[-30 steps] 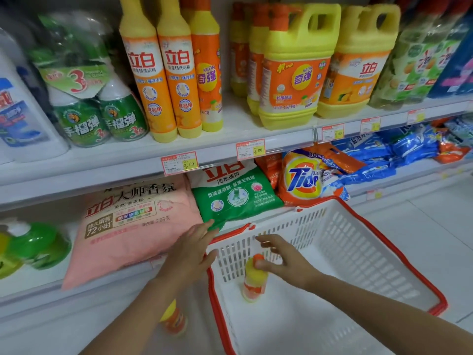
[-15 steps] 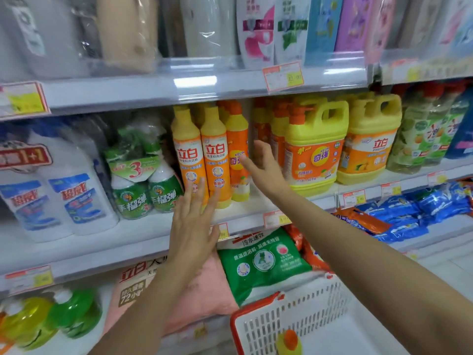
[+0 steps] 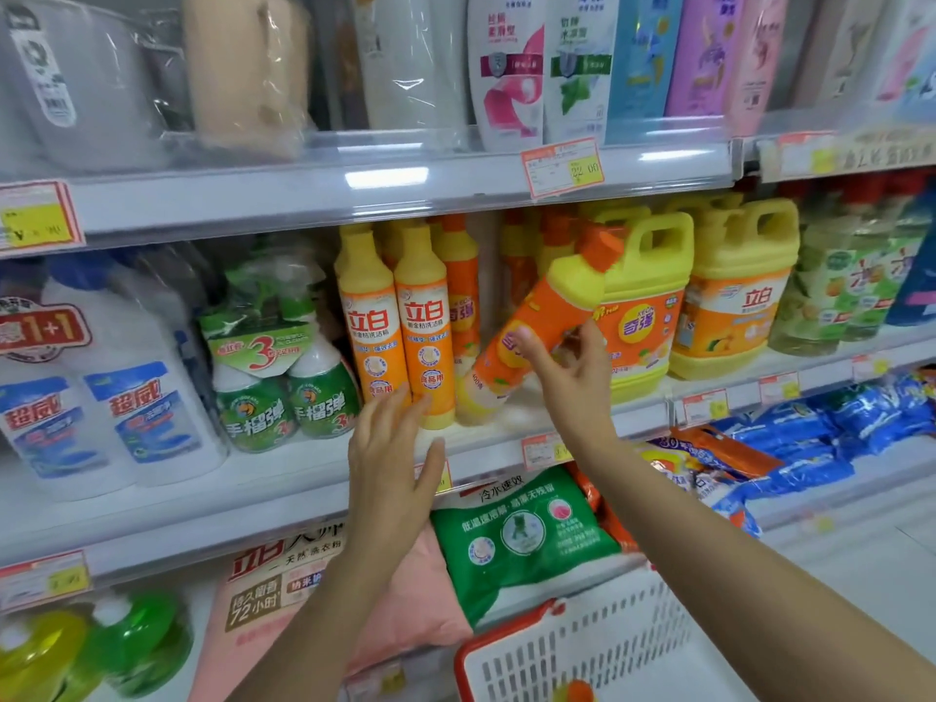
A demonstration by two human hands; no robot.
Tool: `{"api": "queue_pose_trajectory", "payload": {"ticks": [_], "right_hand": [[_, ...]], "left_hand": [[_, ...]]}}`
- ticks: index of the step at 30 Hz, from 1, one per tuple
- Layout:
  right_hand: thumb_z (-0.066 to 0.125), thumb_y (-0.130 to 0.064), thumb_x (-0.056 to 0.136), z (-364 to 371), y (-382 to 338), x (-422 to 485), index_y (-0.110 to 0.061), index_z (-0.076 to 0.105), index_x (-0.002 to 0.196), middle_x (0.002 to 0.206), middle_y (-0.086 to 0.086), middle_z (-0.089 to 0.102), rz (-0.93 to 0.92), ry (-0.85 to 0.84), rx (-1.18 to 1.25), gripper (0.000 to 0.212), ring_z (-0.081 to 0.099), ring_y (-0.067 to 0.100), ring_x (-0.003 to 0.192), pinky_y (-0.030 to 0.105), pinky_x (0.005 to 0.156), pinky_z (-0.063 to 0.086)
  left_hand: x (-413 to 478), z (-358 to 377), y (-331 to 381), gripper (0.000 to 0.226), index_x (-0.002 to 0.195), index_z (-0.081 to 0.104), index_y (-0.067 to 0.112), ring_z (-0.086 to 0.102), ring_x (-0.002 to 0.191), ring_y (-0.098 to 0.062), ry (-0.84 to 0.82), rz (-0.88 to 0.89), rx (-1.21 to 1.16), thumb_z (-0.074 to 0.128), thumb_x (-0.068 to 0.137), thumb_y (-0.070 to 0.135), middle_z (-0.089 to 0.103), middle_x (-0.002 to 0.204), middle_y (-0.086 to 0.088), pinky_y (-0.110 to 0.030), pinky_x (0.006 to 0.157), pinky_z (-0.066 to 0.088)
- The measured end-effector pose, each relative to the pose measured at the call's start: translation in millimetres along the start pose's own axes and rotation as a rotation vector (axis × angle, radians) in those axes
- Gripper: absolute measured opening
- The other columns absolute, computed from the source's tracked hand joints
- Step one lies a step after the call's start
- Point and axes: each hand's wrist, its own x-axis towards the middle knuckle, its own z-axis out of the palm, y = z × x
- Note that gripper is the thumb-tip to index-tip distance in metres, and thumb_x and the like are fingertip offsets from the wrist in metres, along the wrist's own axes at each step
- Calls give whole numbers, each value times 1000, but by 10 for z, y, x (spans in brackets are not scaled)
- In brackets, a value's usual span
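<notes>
My right hand (image 3: 567,377) grips a tall orange and yellow dish-soap bottle (image 3: 544,316) with an orange cap. The bottle leans to the right, its base still near the middle shelf (image 3: 283,478). My left hand (image 3: 392,458) is held flat with straight fingers in front of the shelf edge, just below two upright yellow-orange bottles (image 3: 397,326), and holds nothing. At the bottom, a white basket with a red rim (image 3: 511,646) holds another small bottle, of which only the orange cap (image 3: 575,691) shows.
Big yellow jugs (image 3: 648,301) stand right of the tilted bottle. Green spray bottles (image 3: 283,377) and white jugs (image 3: 106,397) stand to the left. Bags of powder (image 3: 521,534) lie on the lower shelf. Shampoo bottles (image 3: 511,68) fill the top shelf.
My right hand has taken hold of an orange bottle on the middle shelf and tipped it to the right. The left hand stays open in front of the shelf.
</notes>
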Motion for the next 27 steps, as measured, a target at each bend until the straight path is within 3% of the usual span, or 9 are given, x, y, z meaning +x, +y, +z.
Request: {"api": "queue_pose_trajectory", "payload": {"ticks": [2,4,7,11,14,17,19,22,27], "right_hand": [[74,-34,85,-179,-82,-124,-16,59,116,109,2,71,71,3,182,39,67,15,104,27,87,55],[70,-39,83,-336,-138,-231,-11,59,119,101,-5,75,158,-29,327,47,71,9,98,24,82,58],[68,-42,81,-536,-113,-395,-8,55,126,102,-1,76,278,-136,345,59,72,12,96,25,76,59],[68,-49,78,-842,-41,-484,-16,51,132,99,-1,77,453,-216,296,65,74,13,92,24,74,60],[63,-64,72,-1105,34,-517,-20,58,122,85,-6,77,556,-132,264,67,74,10,79,29,66,61],[72,-53,70,-1279,106,-567,-12,62,121,98,4,75,603,-110,298,66,72,20,88,34,69,62],[76,-43,72,-1337,101,-575,-12,61,121,93,2,74,554,-120,367,59,71,19,90,33,71,61],[73,-29,79,-1360,48,-573,-12,57,118,91,0,75,423,-165,451,45,72,14,88,27,71,58],[62,-17,89,-1308,-13,-634,-11,61,118,98,-3,73,361,-275,498,29,69,10,90,26,77,57]], "left_hand": [[-49,20,186,34,125,57,31,50,118,-14,57,-210,-261,53,96,48,57,130,5,-42,100,44],[-61,55,411,54,111,60,35,68,88,-16,-98,-613,-645,41,83,77,71,110,0,-37,77,55],[-131,180,615,82,106,67,10,66,57,-23,-359,-1017,-1241,46,68,80,73,80,-16,-28,48,53],[-427,389,643,55,108,63,5,62,58,-19,-205,-926,-1458,66,75,49,67,76,-16,-26,51,54],[-662,416,578,41,110,64,14,71,79,-21,-183,-722,-1370,70,74,31,71,100,-11,-30,66,58],[-770,362,505,50,114,66,22,69,103,-24,-253,-597,-1265,78,66,17,71,113,-5,-38,81,59],[-802,316,488,60,120,63,21,65,111,-26,-294,-564,-1207,80,63,15,69,118,-2,-42,88,57],[-822,267,548,60,128,58,21,67,108,-31,-382,-642,-1217,74,70,25,66,123,-5,-41,81,60],[-873,210,621,48,118,64,29,70,99,-21,-549,-572,-926,76,72,32,65,117,-18,-25,77,56]]}}
